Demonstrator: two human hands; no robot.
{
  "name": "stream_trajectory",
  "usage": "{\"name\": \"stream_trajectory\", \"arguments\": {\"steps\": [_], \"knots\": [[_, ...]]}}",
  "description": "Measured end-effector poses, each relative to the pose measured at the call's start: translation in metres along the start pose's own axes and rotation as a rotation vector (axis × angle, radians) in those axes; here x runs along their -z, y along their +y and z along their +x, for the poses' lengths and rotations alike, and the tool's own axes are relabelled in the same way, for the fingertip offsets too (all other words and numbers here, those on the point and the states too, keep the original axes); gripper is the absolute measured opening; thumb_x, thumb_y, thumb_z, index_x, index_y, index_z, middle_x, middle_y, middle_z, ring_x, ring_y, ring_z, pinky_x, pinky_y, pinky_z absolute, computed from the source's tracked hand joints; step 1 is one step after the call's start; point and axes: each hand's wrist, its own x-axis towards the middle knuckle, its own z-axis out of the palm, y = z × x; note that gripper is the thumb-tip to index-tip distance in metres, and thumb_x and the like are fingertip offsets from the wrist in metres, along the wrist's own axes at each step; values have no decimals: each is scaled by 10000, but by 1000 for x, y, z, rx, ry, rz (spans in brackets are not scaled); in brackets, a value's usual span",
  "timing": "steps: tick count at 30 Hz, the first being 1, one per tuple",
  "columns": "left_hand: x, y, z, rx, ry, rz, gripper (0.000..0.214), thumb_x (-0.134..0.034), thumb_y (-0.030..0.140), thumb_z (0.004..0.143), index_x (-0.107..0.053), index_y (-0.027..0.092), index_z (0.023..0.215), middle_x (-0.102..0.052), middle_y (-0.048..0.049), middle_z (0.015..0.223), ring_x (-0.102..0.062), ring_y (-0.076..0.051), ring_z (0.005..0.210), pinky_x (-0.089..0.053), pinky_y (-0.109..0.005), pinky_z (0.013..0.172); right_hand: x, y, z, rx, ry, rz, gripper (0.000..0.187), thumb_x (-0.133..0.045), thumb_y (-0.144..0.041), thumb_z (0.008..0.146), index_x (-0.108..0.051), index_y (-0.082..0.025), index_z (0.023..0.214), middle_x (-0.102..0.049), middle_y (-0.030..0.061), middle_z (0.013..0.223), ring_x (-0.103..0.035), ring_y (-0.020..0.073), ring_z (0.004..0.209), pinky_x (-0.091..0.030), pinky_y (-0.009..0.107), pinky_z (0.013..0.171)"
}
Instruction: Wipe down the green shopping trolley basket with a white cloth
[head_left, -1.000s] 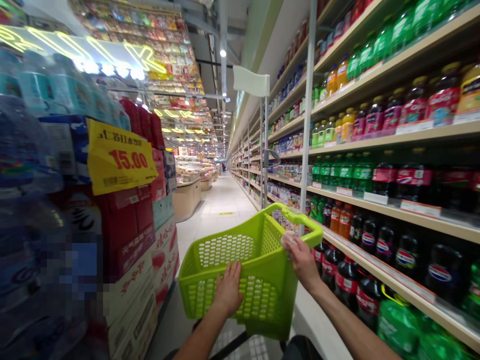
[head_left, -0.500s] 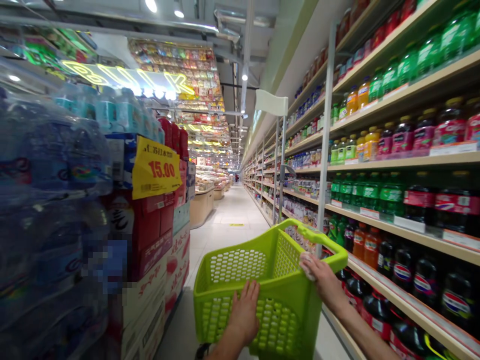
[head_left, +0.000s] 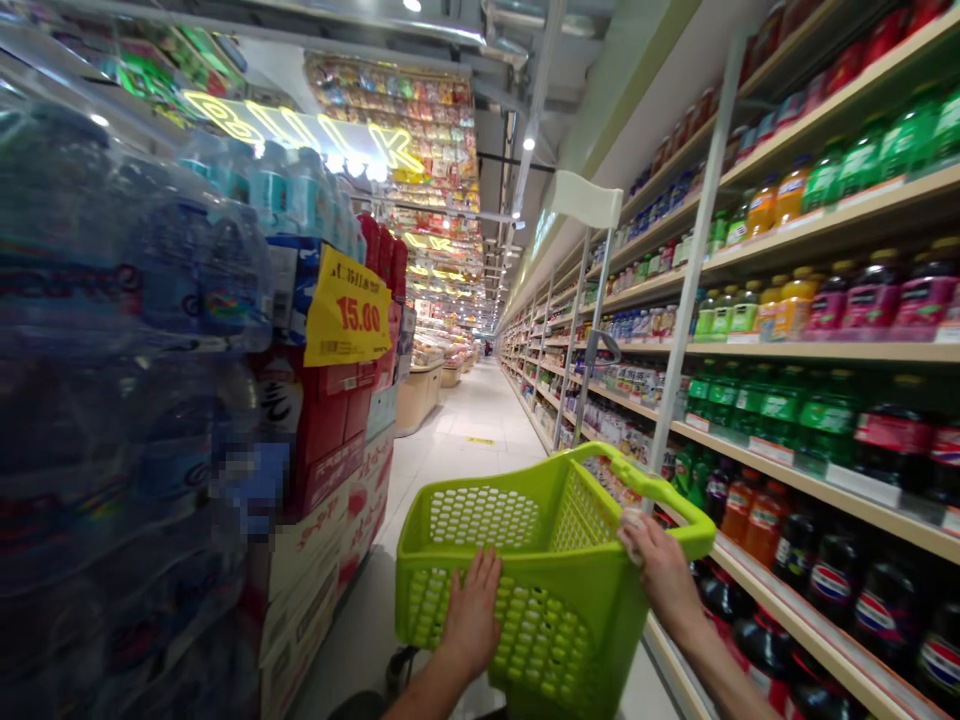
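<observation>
A bright green plastic shopping cart [head_left: 450, 560] with a perforated basket stands in front of me, its handle [head_left: 652, 484] toward the right. My left hand [head_left: 474, 612] lies against the near side of the basket, fingers stretched out flat with their tips at the rim. Near the handle end, my right hand [head_left: 664, 570] pinches a crumpled white wipe or tissue [head_left: 631, 530] against the basket's corner. Nothing shows inside the visible part of the basket.
Shelves of bottled drinks [head_left: 787, 410] line the right side. Stacked water packs [head_left: 150, 300] and drink cartons [head_left: 330, 440] with a yellow price sign [head_left: 349, 310] stand close on the left. A tiled aisle [head_left: 465, 420] runs ahead.
The view has tilted, and the cart appears slightly farther right. My left hand has shifted a little left along the basket's side. My right hand stays at the corner with the white wipe.
</observation>
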Motion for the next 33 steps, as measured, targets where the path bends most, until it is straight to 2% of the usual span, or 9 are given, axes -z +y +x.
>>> {"name": "stream_trajectory", "arguments": {"steps": [6,10,14,19,22,24,29,31,33], "knots": [[20,-13,0,14,-11,11,756,-403,160,617,-228,172,1352,-208,-7,1436,-138,-193,1323,-96,-435,1075,-61,-101,-14,56,-202,169,350,-306,-338,880,-562,-253,1104,-576,46,1149,-515,206,1052,-411,359,886],[29,-35,-4,180,0,100,770,-387,113,611,-200,132,1357,-193,-45,1437,-138,-207,1323,-120,-476,1058,-50,-75,-12,105,-201,55,341,-313,-313,873,-584,-262,1073,-557,63,1174,-492,243,1083,-361,441,915],[20,-40,-9,152,14,93,801,-398,109,600,-166,142,1366,-124,-26,1448,-78,-221,1331,-82,-487,1060,-30,-41,-10,13,-115,-57,400,-246,-246,868,-607,-222,1041,-533,103,1192,-453,274,1120,-321,496,923],[7,-41,-13,103,31,66,789,-375,87,607,-174,175,1366,-124,7,1449,-62,-196,1333,-55,-462,1070,-69,-116,-25,-41,-202,179,370,-272,-314,890,-546,-240,1128,-567,67,1158,-493,216,1083,-376,401,917],[9,-55,-16,143,54,91,752,-365,91,630,-199,161,1360,-154,-20,1447,-76,-200,1332,-53,-459,1068,-97,-154,-32,54,-248,246,349,-293,-307,889,-529,-279,1144,-550,36,1195,-478,202,1106,-370,380,928],[14,-67,-19,240,56,128,729,-369,96,644,-214,139,1354,-157,-57,1447,-86,-215,1330,-74,-463,1061,-99,-146,-30,113,-242,203,344,-295,-291,884,-555,-292,1109,-545,34,1203,-464,214,1121,-347,405,943],[21,-81,-28,360,34,176,736,-372,59,644,-198,138,1355,-147,-79,1448,-127,-207,1324,-119,-443,1051,-69,-77,-20,2,-140,-12,379,-260,-273,874,-584,-246,1068,-579,98,1128,-492,276,1064,-348,493,889],[21,-79,-29,374,30,149,744,-376,55,644,-178,133,1358,-122,-79,1452,-142,-192,1320,-148,-412,1050,-66,-77,-19,-14,-130,-7,367,-274,-262,870,-593,-237,1049,-581,102,1114,-501,277,1045,-359,482,876],[20,-77,-30,384,23,125,737,-392,78,657,-169,127,1358,-114,-85,1454,-144,-188,1319,-164,-393,1048,-73,-104,-20,24,-165,96,331,-314,-258,867,-591,-235,1048,-588,95,1094,-515,259,1020,-373,439,877]]}}
